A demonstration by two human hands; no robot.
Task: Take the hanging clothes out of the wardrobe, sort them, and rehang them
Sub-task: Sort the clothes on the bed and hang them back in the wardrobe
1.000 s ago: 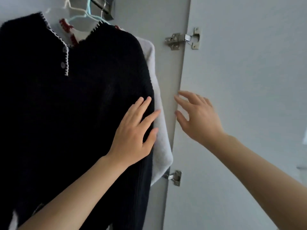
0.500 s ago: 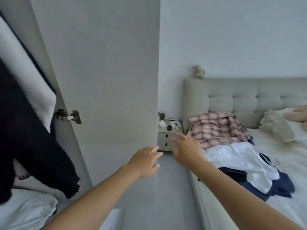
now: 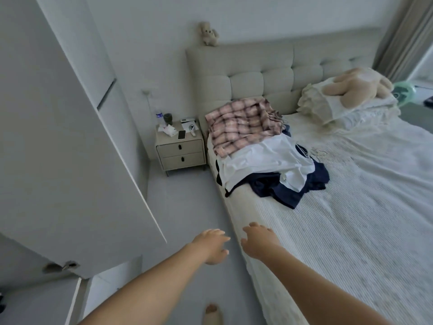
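Note:
A pile of clothes lies on the near-left part of the bed (image 3: 351,231): a pink plaid shirt (image 3: 241,124) on top near the headboard, a white garment (image 3: 264,160) below it, and a dark navy garment (image 3: 288,186) underneath. My left hand (image 3: 210,246) reaches forward over the floor, fingers apart, holding nothing. My right hand (image 3: 259,242) hovers at the bed's near edge, also empty with spread fingers. Both hands are well short of the clothes pile. The open wardrobe door (image 3: 70,148) stands at the left; the hanging clothes are out of view.
A bedside cabinet (image 3: 180,151) with a phone, bottle and small items stands between door and bed. A plush toy (image 3: 356,87) lies on pillows at the far right. A narrow strip of floor (image 3: 187,207) runs between wardrobe and bed. A slippered foot (image 3: 212,314) shows below.
My view has swung from the black sweater in the wardrobe to the bed. Both hands left the hanging clothes and now reach toward the bed, still empty.

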